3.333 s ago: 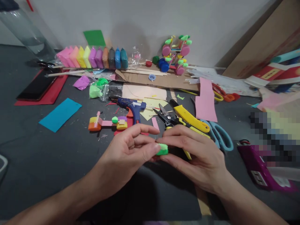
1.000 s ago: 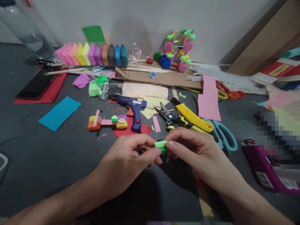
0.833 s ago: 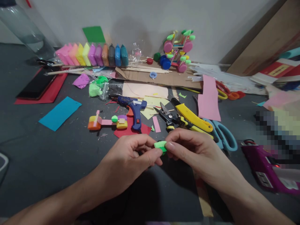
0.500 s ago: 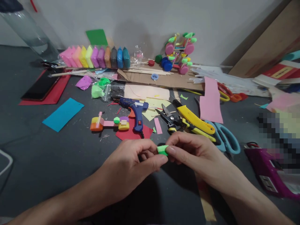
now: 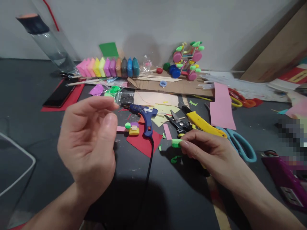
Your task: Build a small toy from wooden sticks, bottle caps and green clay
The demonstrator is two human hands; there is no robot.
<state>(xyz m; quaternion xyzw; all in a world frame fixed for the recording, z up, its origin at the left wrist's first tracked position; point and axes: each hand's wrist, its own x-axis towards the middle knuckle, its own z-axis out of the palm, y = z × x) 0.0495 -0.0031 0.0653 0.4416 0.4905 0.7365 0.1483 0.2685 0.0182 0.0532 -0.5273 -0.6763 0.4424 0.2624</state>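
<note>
My right hand (image 5: 211, 151) pinches a small two-tone green piece of modelling clay (image 5: 176, 143) between thumb and fingertips, held above the table. A curled green scrap (image 5: 176, 159) lies below it. On the left my left hand (image 5: 88, 143) is raised, palm turned inward, fingers loosely curled and thumb apart from them, with nothing visible in it. Behind that hand, partly hidden, is a small model (image 5: 133, 129) with yellow, purple and green parts on a pink strip. A blue glue gun (image 5: 147, 123) lies between the hands, over red paper (image 5: 141, 145).
Pruning shears (image 5: 179, 124), a yellow utility knife (image 5: 203, 123) and blue-handled scissors (image 5: 243, 147) lie by my right hand. Colourful clay packets (image 5: 112, 67) line the back, with a wheeled model (image 5: 187, 60) farther right. A water bottle (image 5: 50, 44) stands at back left.
My left hand has let go of the green clay and moved left and up, now covering part of the small model. My right hand keeps the clay, shifted slightly right and up.
</note>
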